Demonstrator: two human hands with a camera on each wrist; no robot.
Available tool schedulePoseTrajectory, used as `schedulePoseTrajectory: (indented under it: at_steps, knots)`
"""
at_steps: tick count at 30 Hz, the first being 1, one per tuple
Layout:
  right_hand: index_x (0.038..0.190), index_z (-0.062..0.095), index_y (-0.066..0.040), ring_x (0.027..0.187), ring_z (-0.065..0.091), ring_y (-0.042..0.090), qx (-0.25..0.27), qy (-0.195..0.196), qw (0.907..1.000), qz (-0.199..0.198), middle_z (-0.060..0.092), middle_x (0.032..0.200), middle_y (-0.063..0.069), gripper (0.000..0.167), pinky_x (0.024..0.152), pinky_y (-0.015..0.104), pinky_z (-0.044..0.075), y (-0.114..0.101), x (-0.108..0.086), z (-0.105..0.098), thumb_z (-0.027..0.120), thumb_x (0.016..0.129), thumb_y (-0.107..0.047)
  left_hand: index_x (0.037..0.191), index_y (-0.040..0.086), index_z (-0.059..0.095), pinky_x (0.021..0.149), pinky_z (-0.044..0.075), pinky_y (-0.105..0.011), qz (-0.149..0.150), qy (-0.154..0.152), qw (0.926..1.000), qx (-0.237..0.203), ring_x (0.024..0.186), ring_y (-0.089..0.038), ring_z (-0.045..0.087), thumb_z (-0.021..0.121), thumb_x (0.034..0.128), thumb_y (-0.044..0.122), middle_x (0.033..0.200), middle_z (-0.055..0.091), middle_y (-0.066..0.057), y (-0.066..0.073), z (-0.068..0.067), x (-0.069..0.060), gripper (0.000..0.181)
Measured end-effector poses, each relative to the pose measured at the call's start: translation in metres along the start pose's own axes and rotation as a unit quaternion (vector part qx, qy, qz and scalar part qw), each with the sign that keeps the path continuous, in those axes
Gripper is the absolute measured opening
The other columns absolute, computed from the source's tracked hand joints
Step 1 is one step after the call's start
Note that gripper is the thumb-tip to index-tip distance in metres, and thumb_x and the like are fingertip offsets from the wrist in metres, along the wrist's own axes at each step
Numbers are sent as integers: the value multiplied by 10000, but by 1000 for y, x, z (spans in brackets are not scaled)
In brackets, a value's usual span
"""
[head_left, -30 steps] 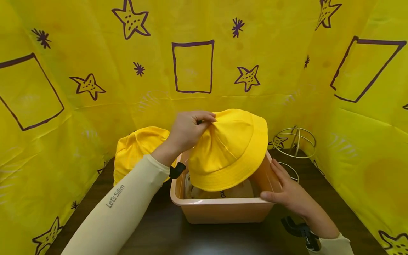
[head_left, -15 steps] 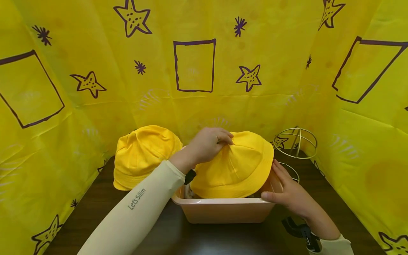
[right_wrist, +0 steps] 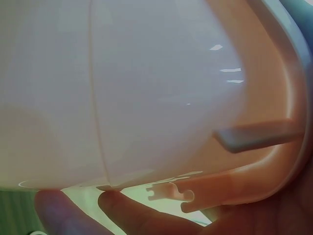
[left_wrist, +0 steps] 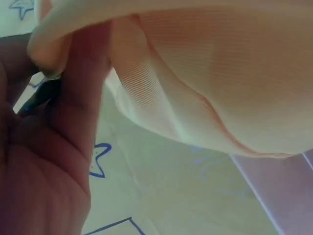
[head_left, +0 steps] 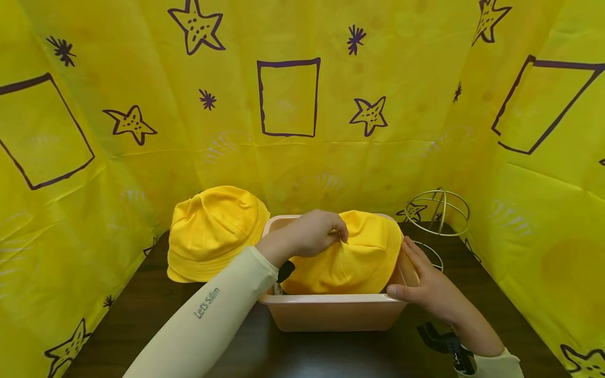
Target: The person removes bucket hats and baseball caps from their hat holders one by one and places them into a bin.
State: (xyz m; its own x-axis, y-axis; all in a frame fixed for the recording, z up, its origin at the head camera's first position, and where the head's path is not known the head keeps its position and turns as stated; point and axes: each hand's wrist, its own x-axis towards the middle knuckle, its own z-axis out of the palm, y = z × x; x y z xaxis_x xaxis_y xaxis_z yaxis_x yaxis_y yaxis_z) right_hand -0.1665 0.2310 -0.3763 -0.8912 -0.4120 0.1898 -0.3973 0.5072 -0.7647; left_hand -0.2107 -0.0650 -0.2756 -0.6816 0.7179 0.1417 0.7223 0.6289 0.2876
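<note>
Your left hand (head_left: 312,235) has lowered the yellow hat (head_left: 361,265) from above the tub (head_left: 335,313) into it, so the hat now looks mostly inside, though not released. Nearer you, your right hand (head_left: 432,289) lies spread wide at the tub's right side, thumb on the near rim. The hat's brim faces near and right; its crown, pinched by your left hand, points up and far left. Its long axis runs left to right, slanting farther at right. Beyond, another hat (head_left: 212,231) sits left, a wire stand (head_left: 442,210) right.
</note>
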Motion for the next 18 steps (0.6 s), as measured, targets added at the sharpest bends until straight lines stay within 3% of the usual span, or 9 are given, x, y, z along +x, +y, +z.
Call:
schedulePoseTrajectory:
  at_steps: [3, 5, 11, 15, 18]
  knots:
    - [1613, 115, -132, 1449, 41, 472, 40, -8, 10000, -11, -3, 1658, 56, 1042, 1002, 770, 122, 0, -1, 1, 795, 841, -296, 1045, 129, 739, 905, 457, -269, -29, -347, 9993, 146, 1006, -144, 603, 627, 987, 97, 1089, 666, 12, -3, 9, 2, 130]
    - [1612, 112, -123, 1449, 36, 474, 58, -24, 10000, -6, -7, 1658, 56, 1044, 1003, 769, 121, 1, -1, 1, 794, 843, -300, 1137, 140, 720, 949, 433, -267, -21, -649, 9976, 234, 1087, -145, 575, 654, 979, 160, 1186, 631, 0, -5, 16, 3, 172]
    - [1608, 119, -94, 1443, 48, 489, -4, -16, 10000, 70, -2, 1656, 88, 1048, 1007, 763, 133, 1, 0, 0, 797, 839, -313, 1505, 286, 472, 1086, 324, -311, -336, -1723, 9835, 433, 1386, -181, 360, 784, 881, 341, 1579, 307, 8, -5, 28, 2, 700]
    - [1608, 117, -91, 1445, 50, 483, 22, 2, 9999, 99, -2, 1656, 90, 1057, 1020, 750, 140, 2, 1, 0, 803, 833, -309, 1546, 389, 361, 1142, 197, -504, -549, -1910, 9756, 931, 1461, -182, 220, 820, 831, 390, 1627, 205, 57, -1, 35, 2, 850]
    - [1608, 115, -88, 1445, 50, 481, 57, 7, 9999, 97, -4, 1657, 85, 1061, 1025, 744, 144, 3, 1, 0, 806, 831, -302, 1540, 451, 329, 1085, 116, -685, -614, -1970, 9709, 1212, 1488, -194, 126, 821, 809, 444, 1634, 173, 92, 0, 39, 4, 881]
